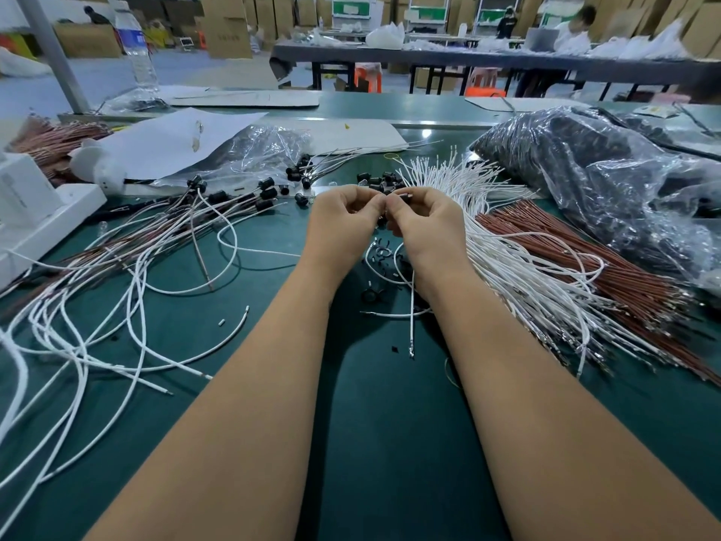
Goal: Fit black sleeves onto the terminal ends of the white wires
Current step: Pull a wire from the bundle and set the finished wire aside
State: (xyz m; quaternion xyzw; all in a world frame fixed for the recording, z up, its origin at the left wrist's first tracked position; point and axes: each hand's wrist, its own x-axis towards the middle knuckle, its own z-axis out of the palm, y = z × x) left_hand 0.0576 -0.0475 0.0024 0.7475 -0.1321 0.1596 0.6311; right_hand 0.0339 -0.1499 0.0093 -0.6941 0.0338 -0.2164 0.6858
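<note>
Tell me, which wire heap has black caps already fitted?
The loose white wires by the left hand; black caps sit on their far ends.

You are seeing through a single wide-angle camera riding on your head, looking forward and down along both forearms to the green bench. It is sitting close over the near bench, while its upper part is taking in the far tables and stacked cartons, bending toward the edges.
</note>
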